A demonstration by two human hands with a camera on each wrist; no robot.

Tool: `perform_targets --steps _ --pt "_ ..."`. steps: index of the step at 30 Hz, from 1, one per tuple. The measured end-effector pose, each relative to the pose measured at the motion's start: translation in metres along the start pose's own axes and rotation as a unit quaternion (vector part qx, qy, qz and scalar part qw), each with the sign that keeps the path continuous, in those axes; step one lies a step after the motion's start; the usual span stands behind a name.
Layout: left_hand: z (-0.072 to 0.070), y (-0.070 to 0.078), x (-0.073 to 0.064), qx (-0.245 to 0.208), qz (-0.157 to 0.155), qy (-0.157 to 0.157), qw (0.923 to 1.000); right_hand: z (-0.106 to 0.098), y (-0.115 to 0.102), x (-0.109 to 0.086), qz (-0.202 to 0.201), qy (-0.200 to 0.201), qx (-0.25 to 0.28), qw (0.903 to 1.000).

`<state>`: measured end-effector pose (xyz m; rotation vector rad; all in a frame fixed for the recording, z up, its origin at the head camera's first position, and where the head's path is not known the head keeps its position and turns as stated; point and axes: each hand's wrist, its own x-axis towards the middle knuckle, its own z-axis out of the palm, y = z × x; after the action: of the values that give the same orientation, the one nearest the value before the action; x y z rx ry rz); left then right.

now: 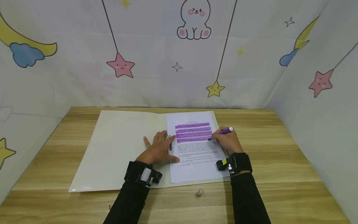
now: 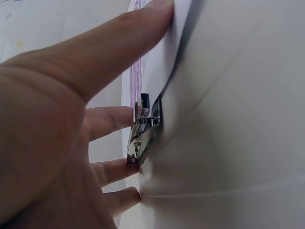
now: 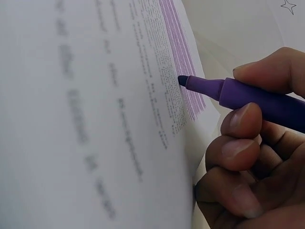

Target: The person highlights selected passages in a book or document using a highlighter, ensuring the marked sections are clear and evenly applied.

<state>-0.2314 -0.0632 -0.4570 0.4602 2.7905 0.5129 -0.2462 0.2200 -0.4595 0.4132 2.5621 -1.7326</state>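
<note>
A printed sheet (image 1: 187, 174) lies on the right side of an opened white folder (image 1: 114, 146). Purple strokes (image 1: 193, 132) cover its upper lines of text; the lower lines are unmarked. My right hand (image 1: 230, 141) pinches a purple marker (image 3: 259, 102) between thumb and fingers, its dark tip (image 3: 183, 80) at the right end of the lowest strokes. With fingers spread, my left hand (image 1: 158, 152) rests across the sheet's left edge, the thumb on the paper. Beside its fingers is the folder's metal clip (image 2: 143, 131), partly hidden by the hand in the head view.
A small greyish cap-like piece (image 1: 199, 192) sits on the wooden table (image 1: 291, 180) in front of the folder. White cloth walls (image 1: 156, 84) printed with stars and clouds enclose the table at the back and sides. Each wrist bears a strapped camera.
</note>
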Motion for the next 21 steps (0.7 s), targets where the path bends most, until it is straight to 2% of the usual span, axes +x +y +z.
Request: perform_targets --steps 21 --pt "-0.0009 -0.0005 -0.0012 -0.001 0.002 0.001 1.0 -0.0023 0.0011 0.002 0.013 0.008 -0.008 0.9999"
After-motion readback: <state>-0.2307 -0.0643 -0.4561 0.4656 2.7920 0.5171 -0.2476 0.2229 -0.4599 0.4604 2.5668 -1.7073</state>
